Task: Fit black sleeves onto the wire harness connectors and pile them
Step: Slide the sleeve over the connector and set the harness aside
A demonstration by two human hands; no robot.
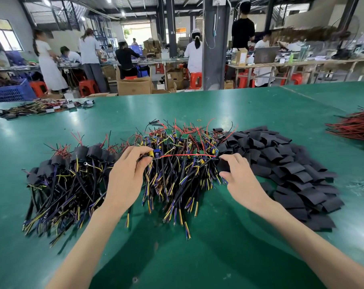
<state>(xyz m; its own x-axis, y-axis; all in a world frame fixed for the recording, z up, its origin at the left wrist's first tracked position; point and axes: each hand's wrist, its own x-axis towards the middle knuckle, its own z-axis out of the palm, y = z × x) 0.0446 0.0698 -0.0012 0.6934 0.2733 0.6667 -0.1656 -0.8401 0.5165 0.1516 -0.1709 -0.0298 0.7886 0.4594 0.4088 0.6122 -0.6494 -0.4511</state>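
My left hand (127,174) pinches a wire harness (156,154) by its small circuit board with a yellow and a blue part; its red wire runs right toward my right hand (237,174). That hand pinches a black sleeve (224,164) at the wire's end. Below both hands lies a heap of unsleeved harnesses (181,159) with green boards and black, yellow and blue wires. To the left sits a pile of sleeved harnesses (68,174). A big heap of loose black sleeves (291,170) spreads to the right.
All lies on a green table (177,257). A bundle of red and black wires (354,128) sits at the right edge and another wire bundle (41,108) at the far left. People work at benches beyond the table's far edge.
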